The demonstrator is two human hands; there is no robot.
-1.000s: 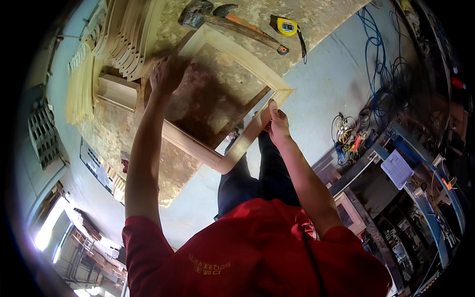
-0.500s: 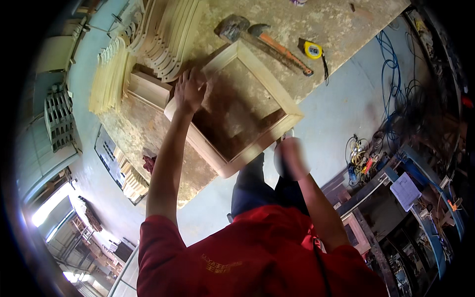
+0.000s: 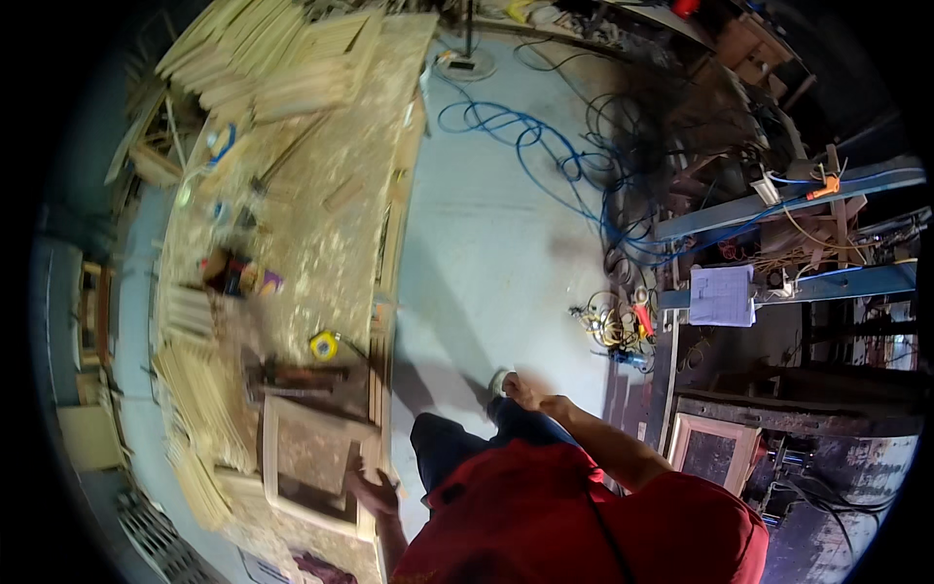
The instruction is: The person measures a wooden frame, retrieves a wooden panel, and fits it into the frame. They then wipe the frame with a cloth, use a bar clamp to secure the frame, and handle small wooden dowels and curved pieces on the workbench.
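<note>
On the workbench (image 3: 321,234) at my left lies a pale wooden rectangular frame (image 3: 321,416). My left hand (image 3: 376,492) is at the frame's near right side, fingers spread and holding nothing that I can see; whether it touches the wood I cannot tell. My right hand (image 3: 528,391) hangs in front of my body above the floor, away from the bench. Motion blurs its fingers, so I cannot make out whether anything is in them. Just beyond the frame lie blurred hammers (image 3: 295,378) and a yellow tape measure (image 3: 323,345).
Wooden slats (image 3: 195,399) are piled left of the frame, with another stack (image 3: 282,58) at the bench's far end. Blue hoses (image 3: 545,131) and tangled cables (image 3: 613,326) lie on the floor. At right are a blue metal rack (image 3: 837,279) with papers (image 3: 722,295) and another wooden frame (image 3: 715,425).
My view has swung right toward the floor and rack. My left hand has come off the frame's far left corner to its near right side. My right hand stays off the bench.
</note>
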